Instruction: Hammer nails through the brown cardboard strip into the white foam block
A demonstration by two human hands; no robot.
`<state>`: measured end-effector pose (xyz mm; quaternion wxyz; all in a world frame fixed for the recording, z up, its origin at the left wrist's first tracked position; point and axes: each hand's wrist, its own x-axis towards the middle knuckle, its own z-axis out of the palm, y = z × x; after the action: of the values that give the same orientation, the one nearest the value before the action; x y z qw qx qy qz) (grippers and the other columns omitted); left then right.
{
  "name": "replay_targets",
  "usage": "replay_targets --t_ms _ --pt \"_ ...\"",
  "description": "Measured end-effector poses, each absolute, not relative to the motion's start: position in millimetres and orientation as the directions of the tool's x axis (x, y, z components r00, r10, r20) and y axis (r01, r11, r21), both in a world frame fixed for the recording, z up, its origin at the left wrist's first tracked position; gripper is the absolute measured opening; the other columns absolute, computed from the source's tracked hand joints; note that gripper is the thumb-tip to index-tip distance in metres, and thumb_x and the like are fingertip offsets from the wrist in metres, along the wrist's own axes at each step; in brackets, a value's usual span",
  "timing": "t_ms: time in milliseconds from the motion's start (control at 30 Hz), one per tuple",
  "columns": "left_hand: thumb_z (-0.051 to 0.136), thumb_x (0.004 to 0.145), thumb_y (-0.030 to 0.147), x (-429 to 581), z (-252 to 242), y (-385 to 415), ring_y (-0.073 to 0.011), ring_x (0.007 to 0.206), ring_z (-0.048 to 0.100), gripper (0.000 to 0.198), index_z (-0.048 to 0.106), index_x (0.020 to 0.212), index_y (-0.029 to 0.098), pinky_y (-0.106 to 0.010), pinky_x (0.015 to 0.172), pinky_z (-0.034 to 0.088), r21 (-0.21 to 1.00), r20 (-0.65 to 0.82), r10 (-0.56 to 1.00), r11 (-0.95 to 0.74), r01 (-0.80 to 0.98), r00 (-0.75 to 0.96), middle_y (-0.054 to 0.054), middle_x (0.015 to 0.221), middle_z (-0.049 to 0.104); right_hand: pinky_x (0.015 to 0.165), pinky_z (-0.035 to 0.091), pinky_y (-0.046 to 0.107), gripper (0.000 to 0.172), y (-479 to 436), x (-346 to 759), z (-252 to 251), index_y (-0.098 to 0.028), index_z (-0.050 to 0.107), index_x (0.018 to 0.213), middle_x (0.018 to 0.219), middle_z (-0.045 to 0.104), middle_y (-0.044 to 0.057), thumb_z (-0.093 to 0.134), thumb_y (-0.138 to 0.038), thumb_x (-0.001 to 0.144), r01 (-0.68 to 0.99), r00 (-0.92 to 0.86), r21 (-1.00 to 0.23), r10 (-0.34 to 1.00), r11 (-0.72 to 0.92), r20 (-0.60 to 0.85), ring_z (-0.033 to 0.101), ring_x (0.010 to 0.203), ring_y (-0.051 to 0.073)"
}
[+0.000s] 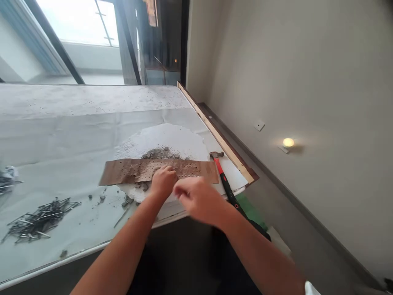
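A long brown strip, seemingly cardboard point(116, 169), lies across a pile of grey rubble and is full of small holes. My left hand point(164, 180) is closed and rests on the middle of the strip; what its fingers hold, if anything, is hidden. Just to its right, my right hand point(199, 200) has its fingers curled in, slightly blurred, and I cannot make out anything in them. Grey crumbs and chunks point(162, 153) show behind the strip, on a white round sheet point(172, 135). Beyond the strip's right end lies a claw hammer point(225, 180) with a red and black handle.
A heap of metal nails point(39, 221) lies at the left front, with another metal bundle point(7, 180) at the left edge. A wooden rail point(217, 135) borders the white covered surface point(76, 131) on the right. Beyond it stands a wall with a small lit lamp point(288, 142).
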<state>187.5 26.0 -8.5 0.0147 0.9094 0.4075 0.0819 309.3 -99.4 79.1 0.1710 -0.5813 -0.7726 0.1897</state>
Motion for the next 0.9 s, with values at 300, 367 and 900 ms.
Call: replay_targets --t_ms 300,367,900 --pt "0.051 0.079 0.041 162 -28 28 -0.0283 0.126 0.036 0.043 0.055 0.117 0.021 -0.042 0.102 0.031 0.122 0.192 0.777 -0.625 0.771 0.6 -0.01 0.131 0.048 0.08 0.041 0.028 0.021 -34 330 3 -0.015 0.063 0.094 0.097 0.062 0.01 0.045 -0.018 0.084 0.935 -0.177 -0.289 0.976 0.207 0.126 0.054 0.093 0.02" --pt "0.049 0.081 0.042 160 -32 28 -0.0286 0.128 0.033 0.047 0.051 0.123 0.022 -0.043 0.103 0.03 0.101 0.167 0.789 -0.611 0.785 0.592 -0.01 0.135 0.044 0.077 0.042 0.029 0.021 -24 326 3 -0.015 0.064 0.089 0.095 0.062 0.011 0.045 -0.019 0.085 0.942 -0.258 -0.193 0.96 0.274 0.104 0.054 0.091 0.02" --pt "0.056 0.076 0.047 155 -48 17 -0.0285 0.129 0.031 0.042 0.059 0.114 0.029 -0.044 0.105 0.026 0.214 0.151 0.833 -0.553 0.805 0.532 -0.006 0.138 0.041 0.078 0.042 0.032 0.019 3 306 -27 -0.011 0.065 0.089 0.093 0.065 0.012 0.047 -0.009 0.082 0.786 -0.61 -0.086 0.79 0.613 0.062 0.055 0.088 0.022"
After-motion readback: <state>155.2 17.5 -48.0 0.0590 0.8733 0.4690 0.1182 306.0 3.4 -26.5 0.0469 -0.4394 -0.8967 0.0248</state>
